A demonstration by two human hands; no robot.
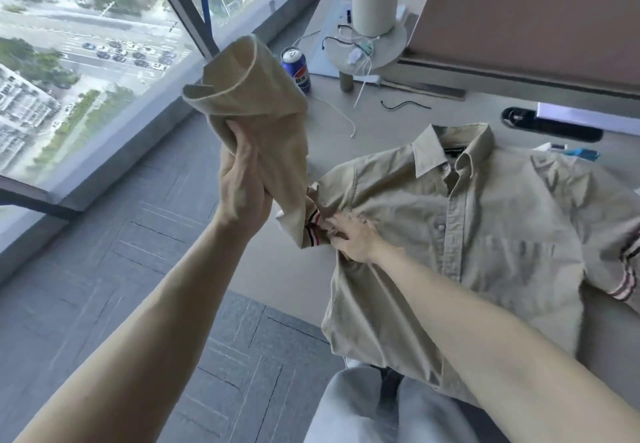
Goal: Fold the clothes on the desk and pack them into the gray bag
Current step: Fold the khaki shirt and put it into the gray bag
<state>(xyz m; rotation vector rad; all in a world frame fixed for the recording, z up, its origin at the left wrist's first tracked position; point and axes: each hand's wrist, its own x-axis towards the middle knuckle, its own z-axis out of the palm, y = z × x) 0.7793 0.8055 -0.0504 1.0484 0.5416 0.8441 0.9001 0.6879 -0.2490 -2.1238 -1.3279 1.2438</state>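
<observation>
On the desk (381, 120) by the window we have the pale khaki shirt (502, 234) laid flat, front up and collar away from us, ready for folding. Our right hand (353, 238) lies spread with straight fingers, pressing the cloth beside the striped sleeve cuff (311, 231), we judge to pin the shirt in place. Our left hand (242, 183) grips a warmer tan garment (249, 96), bunched and held up above the desk edge, its hemmed opening gaping at the top. Both look like soft, creased woven cotton. The gray bag is not in view.
</observation>
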